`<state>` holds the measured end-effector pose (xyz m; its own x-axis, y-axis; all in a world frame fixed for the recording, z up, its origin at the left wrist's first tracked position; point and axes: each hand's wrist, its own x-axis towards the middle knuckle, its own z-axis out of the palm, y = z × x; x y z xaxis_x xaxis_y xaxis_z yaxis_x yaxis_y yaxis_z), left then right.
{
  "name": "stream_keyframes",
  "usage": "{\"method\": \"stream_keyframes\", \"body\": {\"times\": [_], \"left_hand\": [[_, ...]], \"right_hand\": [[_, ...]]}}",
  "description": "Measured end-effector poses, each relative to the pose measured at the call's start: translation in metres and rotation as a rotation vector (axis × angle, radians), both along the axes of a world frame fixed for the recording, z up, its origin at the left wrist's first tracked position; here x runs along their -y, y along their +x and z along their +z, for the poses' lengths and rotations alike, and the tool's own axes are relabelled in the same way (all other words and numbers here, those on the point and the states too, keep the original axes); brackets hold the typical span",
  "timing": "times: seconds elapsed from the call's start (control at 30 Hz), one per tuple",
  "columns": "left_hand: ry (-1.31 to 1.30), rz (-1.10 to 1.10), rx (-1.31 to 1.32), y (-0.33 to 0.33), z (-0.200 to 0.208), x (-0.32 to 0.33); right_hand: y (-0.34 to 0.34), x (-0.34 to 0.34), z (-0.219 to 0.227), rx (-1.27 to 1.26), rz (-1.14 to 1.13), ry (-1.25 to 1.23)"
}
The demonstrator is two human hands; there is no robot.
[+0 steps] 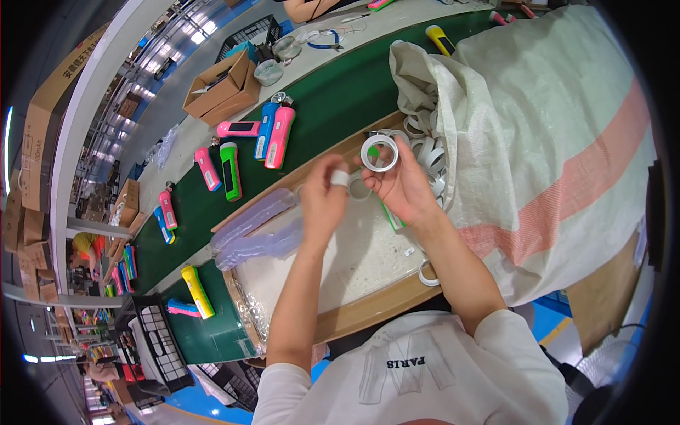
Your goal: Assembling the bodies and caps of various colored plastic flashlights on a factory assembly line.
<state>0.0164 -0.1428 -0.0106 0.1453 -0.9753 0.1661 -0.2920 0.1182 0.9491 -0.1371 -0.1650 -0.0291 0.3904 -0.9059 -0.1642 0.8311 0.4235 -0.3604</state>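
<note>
My right hand (pixel 409 185) holds a white ring (pixel 364 157) between thumb and fingers, its round opening facing up. My left hand (pixel 324 202), slightly blurred, is closed on a short white band (pixel 340 178) that looks like another ring seen from the side. Between the hands lies a clear round disc (pixel 360 190). Both hands are above a shallow cardboard tray (pixel 375 304). In its left part rest two rows of stacked clear, purple-tinted discs (pixel 258 212). More white rings (pixel 433 157) spill from the mouth of a large woven sack (pixel 510 142) at the right.
Pink, blue, green and yellow flashlights (pixel 280 138) lie on the green conveyor belt (pixel 326 106) beyond the tray. An open cardboard box (pixel 223 85), blue-handled pliers (pixel 326 42) and another person's arm (pixel 308 8) are at the far side. Black crates (pixel 159 340) stand at lower left.
</note>
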Motion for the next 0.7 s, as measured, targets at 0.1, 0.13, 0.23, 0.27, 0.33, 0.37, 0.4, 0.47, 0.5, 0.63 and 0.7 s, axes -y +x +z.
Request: {"method": "stream_keyframes", "body": {"times": [0.1, 0.13, 0.23, 0.27, 0.33, 0.37, 0.4, 0.47, 0.5, 0.63, 0.7], "left_hand": [[-0.001, -0.223, 0.493, -0.032, -0.04, -0.029], [-0.004, -0.309, 0.594, -0.039, -0.047, -0.036], [-0.108, -0.336, 0.657, -0.046, -0.051, -0.032], [-0.108, -0.334, 0.661, -0.045, -0.05, -0.03], [0.268, -0.324, 0.436, -0.042, -0.047, -0.021], [0.2, -0.285, 0.373, -0.037, -0.045, -0.024], [0.133, -0.257, 0.31, -0.032, -0.044, -0.027], [0.154, -0.267, 0.12, -0.011, -0.032, -0.036], [0.109, -0.247, 0.062, 0.003, -0.023, -0.044], [-0.004, -0.299, 0.002, 0.049, 0.025, -0.068], [0.078, -0.289, -0.209, 0.049, 0.06, -0.086]], "right_hand": [[-0.007, 0.004, 0.002, 0.083, -0.055, -0.018], [-0.008, 0.003, 0.004, 0.085, -0.053, -0.015], [-0.007, 0.002, 0.009, 0.109, -0.065, -0.064], [-0.007, 0.001, 0.009, 0.112, -0.063, -0.064], [-0.011, 0.003, 0.008, 0.101, -0.063, -0.083], [-0.011, 0.004, 0.005, 0.106, -0.065, -0.087], [-0.014, 0.008, 0.001, 0.121, -0.065, -0.061], [-0.016, 0.008, 0.0, 0.131, -0.099, -0.008], [-0.016, 0.007, 0.004, 0.138, -0.098, -0.007], [-0.016, 0.006, 0.004, 0.1, -0.106, -0.046], [-0.014, 0.004, 0.005, 0.045, -0.078, -0.056]]}}
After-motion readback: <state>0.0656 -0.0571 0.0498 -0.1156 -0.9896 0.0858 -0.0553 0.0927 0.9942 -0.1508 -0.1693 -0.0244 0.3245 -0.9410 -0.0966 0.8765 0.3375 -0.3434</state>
